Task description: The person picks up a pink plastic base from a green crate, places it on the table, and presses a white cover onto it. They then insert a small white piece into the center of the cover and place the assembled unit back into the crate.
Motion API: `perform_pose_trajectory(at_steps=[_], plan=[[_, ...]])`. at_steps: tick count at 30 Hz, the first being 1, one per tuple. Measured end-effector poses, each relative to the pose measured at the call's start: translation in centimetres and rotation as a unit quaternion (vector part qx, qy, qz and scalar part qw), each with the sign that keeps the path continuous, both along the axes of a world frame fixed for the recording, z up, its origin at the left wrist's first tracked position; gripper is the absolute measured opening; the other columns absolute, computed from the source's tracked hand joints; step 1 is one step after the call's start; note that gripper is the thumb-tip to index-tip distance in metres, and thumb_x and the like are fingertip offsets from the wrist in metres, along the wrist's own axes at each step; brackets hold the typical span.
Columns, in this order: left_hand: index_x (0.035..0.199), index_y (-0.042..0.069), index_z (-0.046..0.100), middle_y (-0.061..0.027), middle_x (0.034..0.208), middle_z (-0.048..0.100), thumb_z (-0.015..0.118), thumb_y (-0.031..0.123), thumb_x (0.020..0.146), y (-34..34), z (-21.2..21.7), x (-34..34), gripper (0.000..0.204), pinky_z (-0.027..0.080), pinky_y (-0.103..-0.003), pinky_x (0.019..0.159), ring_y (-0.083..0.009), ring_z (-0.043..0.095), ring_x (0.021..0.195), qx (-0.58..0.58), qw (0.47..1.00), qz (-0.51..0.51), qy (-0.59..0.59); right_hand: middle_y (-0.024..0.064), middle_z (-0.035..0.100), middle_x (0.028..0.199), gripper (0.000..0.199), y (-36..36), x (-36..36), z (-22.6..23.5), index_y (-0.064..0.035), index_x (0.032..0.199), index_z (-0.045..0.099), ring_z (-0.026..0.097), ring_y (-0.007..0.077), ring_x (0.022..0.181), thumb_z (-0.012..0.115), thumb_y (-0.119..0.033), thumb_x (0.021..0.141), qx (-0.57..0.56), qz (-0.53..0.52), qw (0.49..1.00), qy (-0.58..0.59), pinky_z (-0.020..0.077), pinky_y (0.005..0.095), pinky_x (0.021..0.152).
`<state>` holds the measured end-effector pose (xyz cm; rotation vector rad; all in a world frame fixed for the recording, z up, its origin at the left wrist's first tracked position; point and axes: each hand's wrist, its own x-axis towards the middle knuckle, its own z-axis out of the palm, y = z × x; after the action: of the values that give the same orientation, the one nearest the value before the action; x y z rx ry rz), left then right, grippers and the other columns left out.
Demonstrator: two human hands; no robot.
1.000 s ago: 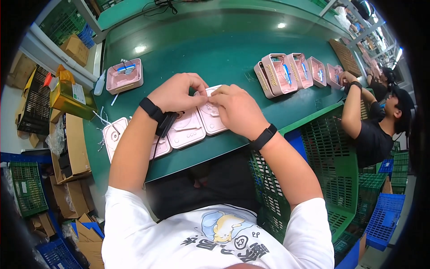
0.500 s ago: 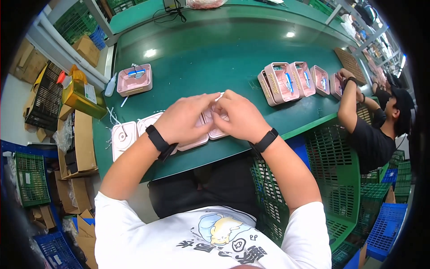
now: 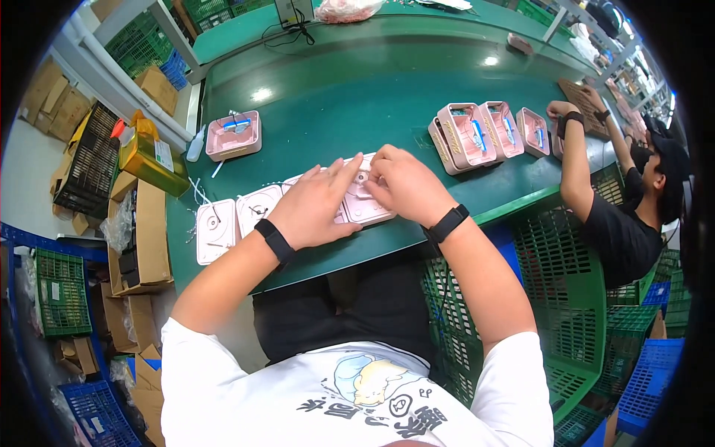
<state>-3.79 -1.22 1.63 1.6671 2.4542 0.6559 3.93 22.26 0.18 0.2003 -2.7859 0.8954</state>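
A row of pale pink square panels with round fittings and thin wires lies along the near edge of the green table; the leftmost panel (image 3: 217,240) and its neighbour (image 3: 255,205) show best. My left hand (image 3: 313,211) rests flat over the middle panels with its fingers spread, hiding much of them. Over the rightmost panel (image 3: 365,211) my right hand (image 3: 410,183) is bent, thumb and fingers pinched together close to its round fitting. Whatever is in that pinch is too small to make out.
One open pink box (image 3: 234,136) with a blue-and-white part stands at the left, several more pink boxes (image 3: 469,139) at the right. A co-worker (image 3: 624,216) reaches over the table's right end. A yellow-green can (image 3: 153,162) and a green crate (image 3: 562,287) flank the table.
My left hand has opened out flat, and its fingers have come away from the right hand's. The right hand has shifted slightly right, uncovering more of the rightmost panel. The co-worker's arms have moved.
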Motion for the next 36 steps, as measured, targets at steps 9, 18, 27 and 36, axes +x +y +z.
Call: perform_pose_trajectory(at_steps=[9,18,27,36], plan=[[0.161,0.000,0.046,-0.0261,0.158,0.059,0.084,0.035,0.091,-0.3,-1.1,0.9,0.087,0.045,-0.056,0.124,-0.0461,0.054,0.151,-0.017,0.995,-0.008,0.102,0.0165,0.071,0.123,0.015,1.9,-0.6,-1.2,-0.0055,0.095,0.077,0.069,0.0388,0.116,0.082,-0.016,0.086,-0.025,0.006,0.998,0.058,0.0560,0.0461,0.103],[0.148,0.000,0.062,-0.0215,0.158,0.061,0.083,0.032,0.087,0.0,-0.9,1.0,0.072,0.046,-0.053,0.123,-0.0434,0.055,0.149,-0.004,0.993,-0.010,0.114,0.0202,0.073,0.134,0.019,1.6,-1.0,-1.0,-0.0054,0.091,0.077,0.070,0.0397,0.126,0.082,-0.018,0.078,-0.111,0.017,0.994,0.009,0.0563,0.0437,0.106],[0.146,0.000,0.062,-0.0205,0.153,0.064,0.081,0.033,0.088,0.3,-0.8,1.5,0.070,0.047,-0.053,0.122,-0.0426,0.057,0.148,-0.006,0.991,-0.003,0.135,0.0197,0.077,0.133,0.021,1.3,-1.1,-0.6,-0.0071,0.088,0.079,0.077,0.0366,0.109,0.083,-0.022,0.074,-0.058,-0.020,0.998,0.020,0.0608,0.0411,0.095],[0.149,0.002,0.061,-0.0209,0.159,0.060,0.080,0.035,0.087,-0.2,-1.4,1.4,0.073,0.044,-0.058,0.124,-0.0422,0.053,0.152,-0.004,0.994,0.010,0.113,0.0171,0.079,0.131,0.020,1.2,-1.0,-0.3,-0.0090,0.090,0.081,0.077,0.0329,0.099,0.083,-0.023,0.076,-0.039,-0.021,0.999,0.027,0.0615,0.0395,0.089]])
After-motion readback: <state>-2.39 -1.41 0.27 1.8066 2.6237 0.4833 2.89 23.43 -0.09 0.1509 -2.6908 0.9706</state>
